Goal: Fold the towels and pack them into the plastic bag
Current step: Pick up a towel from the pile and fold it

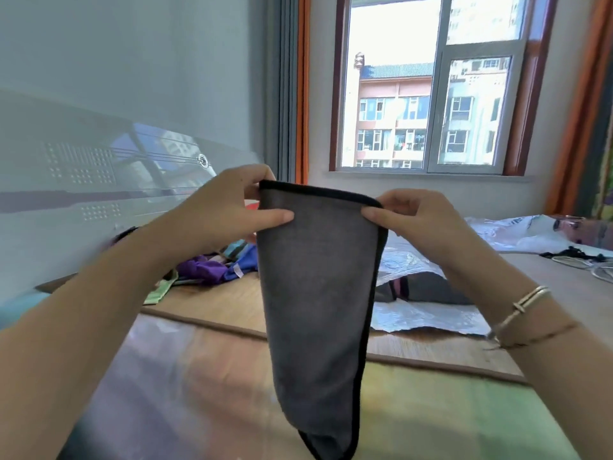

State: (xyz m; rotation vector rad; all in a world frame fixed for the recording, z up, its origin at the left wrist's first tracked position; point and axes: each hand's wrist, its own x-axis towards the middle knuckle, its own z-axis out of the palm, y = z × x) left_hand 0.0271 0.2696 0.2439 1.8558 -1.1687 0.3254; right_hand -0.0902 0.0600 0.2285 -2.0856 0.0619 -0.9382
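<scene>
A grey towel with a black hem hangs in the air in front of me, narrowing toward its lower end. My left hand pinches its upper left corner between thumb and fingers. My right hand pinches the upper right corner. Behind the towel, a clear plastic bag lies on the bed with something dark inside it. A heap of coloured towels, purple, blue and striped, lies to the left on the bed.
The bed has a woven mat and a pastel cover nearer me. Another plastic bag and dark cables lie at the far right. A wall runs along the left, a window stands ahead.
</scene>
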